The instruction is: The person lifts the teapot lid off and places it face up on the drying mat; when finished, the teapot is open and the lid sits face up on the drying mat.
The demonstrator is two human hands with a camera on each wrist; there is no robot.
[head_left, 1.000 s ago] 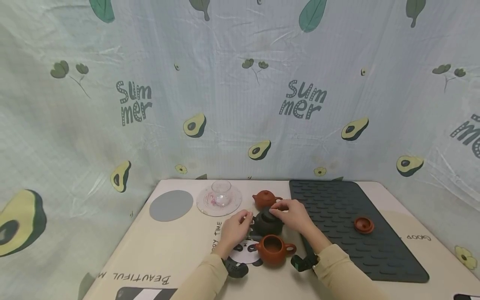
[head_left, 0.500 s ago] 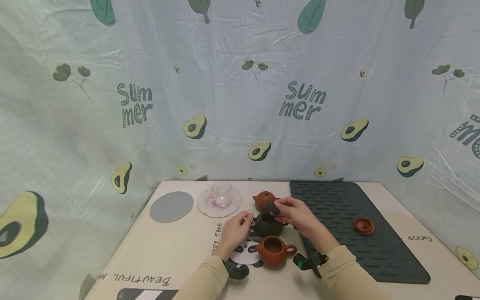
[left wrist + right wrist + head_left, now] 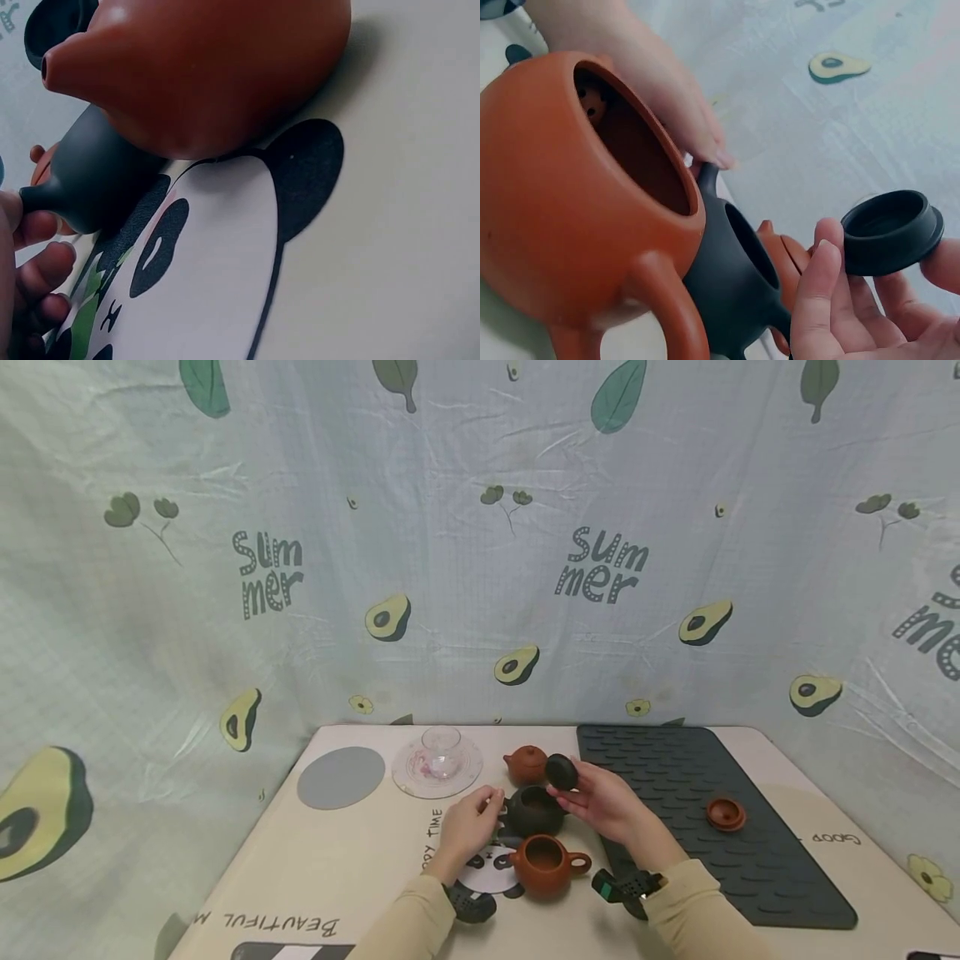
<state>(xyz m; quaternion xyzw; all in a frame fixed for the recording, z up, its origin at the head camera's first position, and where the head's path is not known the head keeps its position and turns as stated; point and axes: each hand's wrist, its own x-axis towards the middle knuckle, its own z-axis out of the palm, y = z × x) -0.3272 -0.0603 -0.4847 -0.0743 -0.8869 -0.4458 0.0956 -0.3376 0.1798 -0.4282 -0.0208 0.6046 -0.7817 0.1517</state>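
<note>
My right hand (image 3: 607, 802) holds a black teapot lid (image 3: 561, 772) between thumb and fingers, tipped so its hollow underside shows in the right wrist view. Just below it stands the black teapot (image 3: 536, 811), its mouth uncovered. My left hand (image 3: 471, 827) pinches the black teapot's spout, as the left wrist view shows at its edge. Nearer me sits a larger reddish-brown teapot (image 3: 543, 867), lidless, its handle pointing right. A small reddish-brown teapot (image 3: 527, 765) with its lid on stands behind the black one.
A dark ridged mat (image 3: 675, 860) covers the right side, with a reddish-brown lid (image 3: 725, 814) lying upside down on it. At the back left, a glass cup (image 3: 442, 752) stands on a patterned plate (image 3: 408, 777), beside a grey disc (image 3: 341, 778).
My right hand has lifted the lid off the black teapot, moved it up and right, and turned its underside outward. My left hand has stayed at the spout.
</note>
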